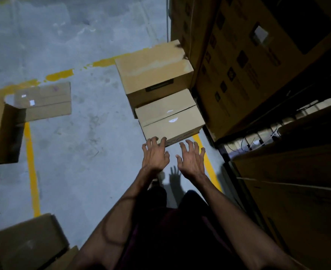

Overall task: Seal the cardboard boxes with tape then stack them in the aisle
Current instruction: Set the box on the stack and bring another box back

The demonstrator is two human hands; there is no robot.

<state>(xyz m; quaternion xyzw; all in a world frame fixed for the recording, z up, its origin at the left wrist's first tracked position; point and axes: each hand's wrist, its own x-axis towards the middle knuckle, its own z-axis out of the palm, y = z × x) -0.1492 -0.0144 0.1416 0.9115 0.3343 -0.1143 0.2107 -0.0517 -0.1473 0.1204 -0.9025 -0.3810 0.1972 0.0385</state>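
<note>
I see near box [172,121] on floor, dead ahead, long axis crosswise. Left hand [156,154] nearer, fingertips at its edge; right hand [192,158] just short. Both splayed, empty.

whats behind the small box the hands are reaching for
Directly behind the small box stands a taller taped box, its lower front hidden by the small one. Whether they touch cannot be told. Both hands, left and right, are spread open.

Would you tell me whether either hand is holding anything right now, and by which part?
Nothing is held. Both the left hand and the right hand are spread open just short of the near cardboard box.
</note>
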